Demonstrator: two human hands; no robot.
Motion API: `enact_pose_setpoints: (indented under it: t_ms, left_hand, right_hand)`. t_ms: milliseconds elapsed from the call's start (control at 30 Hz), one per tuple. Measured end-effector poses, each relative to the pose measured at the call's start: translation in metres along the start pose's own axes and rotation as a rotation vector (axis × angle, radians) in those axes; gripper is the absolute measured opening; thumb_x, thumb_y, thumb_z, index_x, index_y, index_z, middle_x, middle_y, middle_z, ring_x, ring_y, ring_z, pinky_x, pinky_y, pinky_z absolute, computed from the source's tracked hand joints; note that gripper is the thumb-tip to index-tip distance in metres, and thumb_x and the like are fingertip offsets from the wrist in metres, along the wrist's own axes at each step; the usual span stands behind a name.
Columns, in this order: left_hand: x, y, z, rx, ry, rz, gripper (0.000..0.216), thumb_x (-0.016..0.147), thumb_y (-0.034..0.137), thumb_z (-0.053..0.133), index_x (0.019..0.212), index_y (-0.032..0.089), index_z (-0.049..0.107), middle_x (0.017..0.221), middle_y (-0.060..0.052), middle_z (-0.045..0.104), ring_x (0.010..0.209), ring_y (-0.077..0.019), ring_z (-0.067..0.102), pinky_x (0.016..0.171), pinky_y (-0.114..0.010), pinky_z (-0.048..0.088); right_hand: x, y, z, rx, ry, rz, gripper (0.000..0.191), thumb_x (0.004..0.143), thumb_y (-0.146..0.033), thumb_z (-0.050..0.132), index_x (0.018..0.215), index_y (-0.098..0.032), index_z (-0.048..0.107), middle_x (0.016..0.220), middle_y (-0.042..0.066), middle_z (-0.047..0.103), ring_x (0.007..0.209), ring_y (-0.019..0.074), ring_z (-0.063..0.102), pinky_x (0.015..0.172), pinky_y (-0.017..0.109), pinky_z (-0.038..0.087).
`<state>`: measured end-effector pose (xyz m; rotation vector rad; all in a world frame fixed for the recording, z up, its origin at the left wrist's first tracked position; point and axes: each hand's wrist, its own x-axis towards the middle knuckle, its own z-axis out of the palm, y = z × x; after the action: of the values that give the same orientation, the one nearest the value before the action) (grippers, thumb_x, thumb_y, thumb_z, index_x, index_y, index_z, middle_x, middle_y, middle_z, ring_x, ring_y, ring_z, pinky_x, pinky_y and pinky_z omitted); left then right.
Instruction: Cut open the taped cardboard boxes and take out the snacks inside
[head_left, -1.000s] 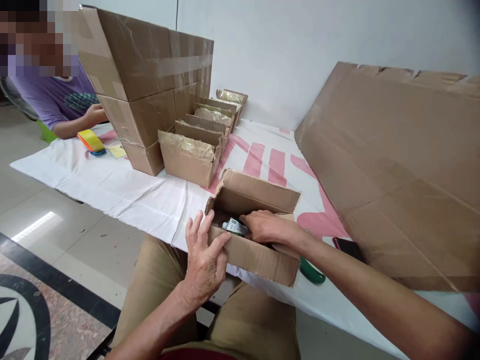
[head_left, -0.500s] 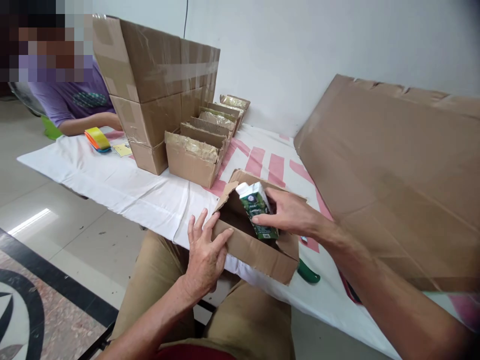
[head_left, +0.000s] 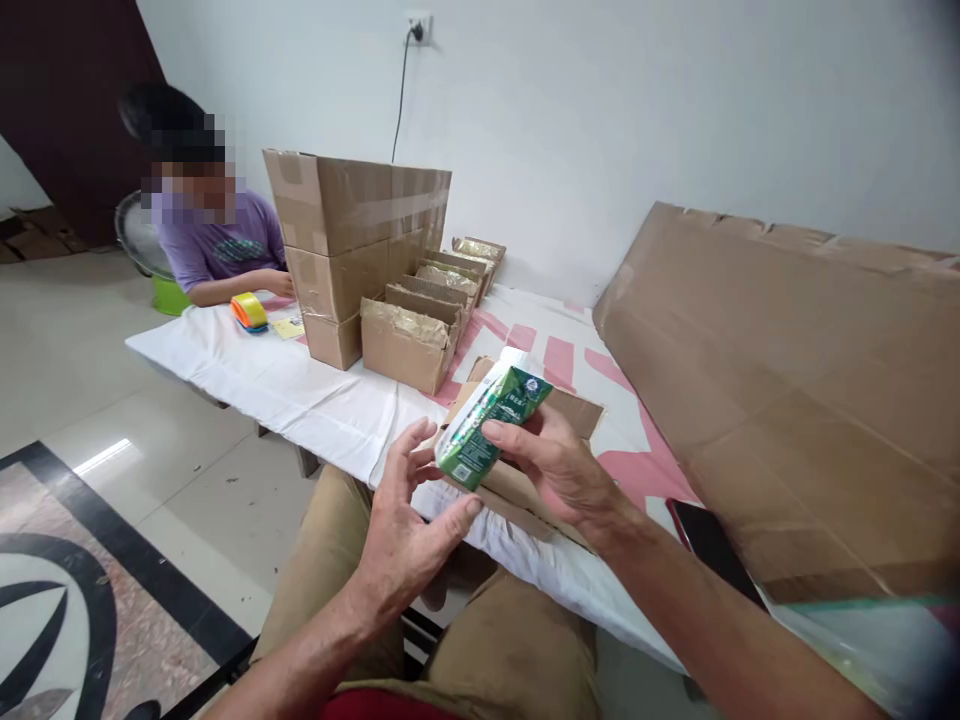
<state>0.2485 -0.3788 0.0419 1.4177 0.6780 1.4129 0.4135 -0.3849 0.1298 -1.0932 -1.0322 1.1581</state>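
A green and white drink carton [head_left: 491, 420] with a white cap is gripped by my right hand [head_left: 555, 455], thumb on its printed face. The carton is tilted, its cap end pointing up and away from me. My left hand [head_left: 416, 510] is just below its lower end, fingers spread and curved round the base; I cannot tell if a fingertip touches it. Beneath and behind the carton sits an open cardboard box [head_left: 585, 413] at the table's near edge, mostly covered by the hands and carton.
A tall stack of cardboard boxes [head_left: 352, 210] and a row of open boxes [head_left: 405, 345] stand at the left. A large cardboard panel [head_left: 780, 400] leans at the right, a phone [head_left: 712, 550] beside it. A person [head_left: 217, 240] sits beyond the stack near coloured rolls [head_left: 249, 312].
My right hand has lifted the carton out of the open box and turned it. My left hand has left the box's edge and come under the carton. The view has shifted.
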Motion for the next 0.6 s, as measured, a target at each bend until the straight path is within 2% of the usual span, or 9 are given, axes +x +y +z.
enact_pose_setpoints:
  t_ms: [67, 167, 300, 400, 500, 600]
  left_hand:
    - [0.001, -0.001, -0.004, -0.123, 0.060, -0.095, 0.072, 0.080, 0.040, 0.085, 0.142, 0.028, 0.051, 0.146, -0.012, 0.059, 0.113, -0.0238, 0.068, 0.091, -0.036, 0.058]
    - [0.012, 0.002, -0.017, -0.248, 0.148, -0.159, 0.061, 0.077, 0.039, 0.087, 0.129, 0.023, 0.059, 0.126, -0.009, 0.069, 0.103, -0.0203, 0.070, 0.087, -0.032, 0.058]
    - [0.032, 0.010, -0.051, -0.327, 0.319, -0.219, 0.063, 0.064, 0.035, 0.091, 0.118, 0.019, 0.062, 0.105, -0.005, 0.073, 0.088, -0.0177, 0.069, 0.076, -0.029, 0.058]
    - [0.045, 0.013, -0.079, -0.344, 0.441, -0.234, 0.073, 0.053, 0.026, 0.090, 0.119, 0.019, 0.059, 0.094, -0.002, 0.071, 0.079, -0.0163, 0.068, 0.067, -0.027, 0.056]
    - [0.058, 0.005, -0.104, -0.323, 0.551, -0.231, 0.073, 0.052, 0.021, 0.086, 0.119, 0.019, 0.058, 0.088, 0.001, 0.069, 0.074, -0.0144, 0.067, 0.067, -0.026, 0.056]
    - [0.073, -0.019, -0.123, -0.298, 0.628, -0.277, 0.060, 0.053, 0.021, 0.084, 0.107, 0.018, 0.059, 0.091, -0.001, 0.070, 0.074, -0.0139, 0.067, 0.066, -0.027, 0.057]
  right_hand:
    - [0.005, 0.008, 0.017, 0.065, 0.021, 0.006, 0.047, 0.063, -0.039, 0.095, 0.098, -0.022, 0.067, 0.095, -0.001, 0.071, 0.091, 0.0188, 0.065, 0.085, 0.034, 0.055]
    - [0.015, 0.020, 0.041, 0.137, -0.004, 0.022, 0.051, 0.061, -0.041, 0.096, 0.097, -0.022, 0.066, 0.094, -0.001, 0.071, 0.089, 0.0183, 0.065, 0.085, 0.034, 0.054]
    - [0.026, 0.037, 0.072, 0.226, -0.044, -0.008, 0.051, 0.060, -0.045, 0.093, 0.099, -0.024, 0.068, 0.100, 0.001, 0.074, 0.094, 0.0206, 0.067, 0.084, 0.033, 0.053]
    - [0.034, 0.060, 0.094, 0.285, 0.012, 0.025, 0.049, 0.061, -0.047, 0.090, 0.100, -0.025, 0.069, 0.104, 0.001, 0.075, 0.096, 0.0205, 0.067, 0.079, 0.031, 0.051]
    - [0.048, 0.091, 0.116, 0.326, 0.097, 0.072, 0.047, 0.060, -0.045, 0.088, 0.098, -0.024, 0.070, 0.103, 0.001, 0.075, 0.095, 0.0192, 0.066, 0.072, 0.027, 0.049]
    - [0.070, 0.125, 0.134, 0.337, 0.196, 0.118, 0.048, 0.056, -0.047, 0.086, 0.094, -0.022, 0.070, 0.096, 0.001, 0.075, 0.088, 0.0184, 0.066, 0.065, 0.025, 0.048]
